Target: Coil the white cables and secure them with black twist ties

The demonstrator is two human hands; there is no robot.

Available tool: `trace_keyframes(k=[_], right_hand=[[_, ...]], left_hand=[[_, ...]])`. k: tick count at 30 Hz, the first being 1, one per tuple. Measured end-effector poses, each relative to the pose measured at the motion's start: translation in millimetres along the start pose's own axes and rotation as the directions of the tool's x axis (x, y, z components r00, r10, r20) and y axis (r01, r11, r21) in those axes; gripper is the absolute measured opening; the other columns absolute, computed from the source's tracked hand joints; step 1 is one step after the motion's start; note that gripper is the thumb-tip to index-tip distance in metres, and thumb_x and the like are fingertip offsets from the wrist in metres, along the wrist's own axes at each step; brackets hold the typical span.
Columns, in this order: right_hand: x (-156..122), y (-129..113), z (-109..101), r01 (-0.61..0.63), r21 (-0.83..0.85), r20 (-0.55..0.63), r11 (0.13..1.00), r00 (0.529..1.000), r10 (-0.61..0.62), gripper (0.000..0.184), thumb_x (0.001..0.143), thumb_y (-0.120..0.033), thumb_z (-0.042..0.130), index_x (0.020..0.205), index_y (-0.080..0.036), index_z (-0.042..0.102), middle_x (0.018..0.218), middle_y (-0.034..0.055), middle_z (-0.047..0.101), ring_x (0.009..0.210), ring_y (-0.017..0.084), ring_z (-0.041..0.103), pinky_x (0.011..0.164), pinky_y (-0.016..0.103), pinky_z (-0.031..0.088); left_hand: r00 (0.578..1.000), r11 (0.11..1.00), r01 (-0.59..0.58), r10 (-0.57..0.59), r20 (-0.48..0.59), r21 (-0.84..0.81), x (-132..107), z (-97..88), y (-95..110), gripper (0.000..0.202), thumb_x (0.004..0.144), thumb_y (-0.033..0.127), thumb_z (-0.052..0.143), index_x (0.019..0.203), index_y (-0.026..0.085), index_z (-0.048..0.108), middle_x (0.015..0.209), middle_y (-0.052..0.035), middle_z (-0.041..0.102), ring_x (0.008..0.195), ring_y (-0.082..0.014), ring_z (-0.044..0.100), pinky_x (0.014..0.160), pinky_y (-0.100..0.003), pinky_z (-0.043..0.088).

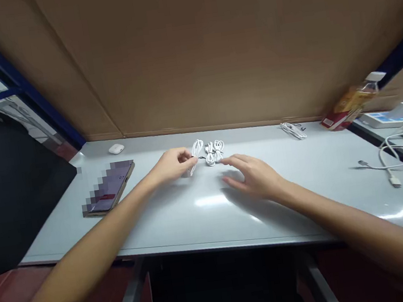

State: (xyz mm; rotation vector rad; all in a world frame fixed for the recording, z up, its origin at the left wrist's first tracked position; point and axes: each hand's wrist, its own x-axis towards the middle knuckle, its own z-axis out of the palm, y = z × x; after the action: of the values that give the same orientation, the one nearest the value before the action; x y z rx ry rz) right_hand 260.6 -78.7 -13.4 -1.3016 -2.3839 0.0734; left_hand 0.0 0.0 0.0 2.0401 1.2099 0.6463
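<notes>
My left hand (176, 164) pinches a coiled white cable (196, 148) between thumb and fingers; the coil is tilted, and a dark tie sticks out from its middle. Just right of it, two more coiled white cables, a left one (209, 154) and a right one (218, 150), lie side by side on the grey table (180, 214). My right hand (252, 176) hovers open in front of these two, thumb and fingers apart. Its fingertips are close to the right coil; whether they touch it I cannot tell.
A phone (113, 186) and a white earbud case (116, 148) lie at the left. Another coiled white cable (293, 130) is at the back right, near a tilted drink bottle (348, 105). A loose white cable (385, 162) trails over the right edge. A brown panel (187, 53) stands behind.
</notes>
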Motion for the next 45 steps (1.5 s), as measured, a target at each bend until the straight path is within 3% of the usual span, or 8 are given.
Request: trace_keyframes(k=[11,16,20,27,30,33,38,45], right_hand=[[22.5,4.0,13.2,0.250,-0.222,-0.075,0.943,0.959,-0.272,0.032,0.104,-0.021,0.043,0.104,-0.025,0.075,0.102,0.0096,0.075,0.092,0.025,0.066,0.080,0.039,0.049],[20.5,3.0,12.4,0.177,-0.146,-0.115,0.973,0.974,-0.195,0.034,0.106,-0.024,0.041,0.099,-0.022,0.075,0.098,0.0106,0.074,0.085,0.023,0.063,0.078,0.038,0.046],[20.8,-1.3,10.1,-0.028,0.277,-0.086,0.960,0.995,0.054,0.027,0.103,-0.031,0.050,0.092,-0.020,0.071,0.091,0.0081,0.071,0.081,0.021,0.060,0.076,0.035,0.045],[20.8,3.5,-3.7,-0.607,0.793,0.599,0.049,0.792,0.118,0.024,0.080,-0.036,0.079,0.076,-0.017,0.065,0.071,-0.0004,0.058,0.058,0.010,0.047,0.054,0.025,0.036],[21.0,1.6,-5.9,-0.635,0.765,0.642,-0.109,0.765,0.053,0.021,0.077,-0.033,0.080,0.079,-0.017,0.067,0.069,-0.0002,0.058,0.058,0.010,0.047,0.050,0.024,0.034],[19.3,1.1,-5.1,-0.585,0.811,0.584,-0.009,0.808,0.072,0.021,0.080,-0.034,0.080,0.080,-0.017,0.068,0.074,-0.0002,0.059,0.061,0.009,0.049,0.055,0.023,0.038],[15.7,1.2,0.1,-0.404,0.791,0.389,0.459,0.912,0.131,0.035,0.092,-0.050,0.069,0.079,-0.018,0.067,0.070,0.0000,0.059,0.062,0.012,0.053,0.056,0.026,0.038],[16.0,-2.9,2.0,-0.415,0.803,0.415,0.428,0.904,0.100,0.039,0.094,-0.053,0.067,0.078,-0.018,0.066,0.068,-0.0003,0.059,0.062,0.013,0.054,0.058,0.028,0.039]], left_hand=[[0.992,0.922,0.093,-0.054,0.114,-0.375,-18.5,38.3,13.5,0.039,0.088,0.053,0.070,0.074,0.018,0.060,0.064,-0.0015,0.065,0.060,-0.0144,0.060,0.058,-0.027,0.043],[0.996,0.932,0.050,-0.018,0.092,-0.359,-19.4,37.4,15.1,0.037,0.090,0.052,0.069,0.081,0.017,0.062,0.068,-0.0010,0.066,0.059,-0.0126,0.057,0.057,-0.026,0.041],[0.989,0.964,-0.146,0.147,-0.014,-0.223,-20.4,40.4,12.1,0.029,0.095,0.046,0.064,0.093,0.018,0.066,0.082,-0.0022,0.070,0.074,-0.0157,0.064,0.064,-0.027,0.046],[0.871,0.855,-0.491,0.484,-0.082,-0.167,-18.0,43.0,7.1,0.021,0.102,0.035,0.058,0.106,0.019,0.070,0.105,-0.0063,0.073,0.097,-0.0187,0.068,0.083,-0.030,0.053],[0.867,0.822,-0.498,0.483,-0.127,-0.274,-17.6,44.5,7.2,0.019,0.101,0.034,0.062,0.109,0.019,0.070,0.109,-0.0075,0.073,0.099,-0.0199,0.070,0.086,-0.032,0.055],[0.911,0.830,-0.408,0.400,-0.104,-0.381,-17.2,46.5,5.6,0.022,0.098,0.036,0.066,0.111,0.018,0.069,0.111,-0.0084,0.073,0.101,-0.0211,0.071,0.088,-0.034,0.056],[0.969,0.841,-0.217,0.245,-0.007,-0.495,-15.0,49.4,1.5,0.026,0.091,0.037,0.072,0.104,0.018,0.063,0.104,-0.0072,0.070,0.095,-0.0196,0.069,0.079,-0.031,0.055],[0.989,0.828,-0.071,0.129,0.067,-0.556,-16.6,41.3,4.7,0.034,0.083,0.038,0.078,0.091,0.021,0.049,0.077,0.0026,0.061,0.066,-0.0105,0.056,0.059,-0.023,0.042]])
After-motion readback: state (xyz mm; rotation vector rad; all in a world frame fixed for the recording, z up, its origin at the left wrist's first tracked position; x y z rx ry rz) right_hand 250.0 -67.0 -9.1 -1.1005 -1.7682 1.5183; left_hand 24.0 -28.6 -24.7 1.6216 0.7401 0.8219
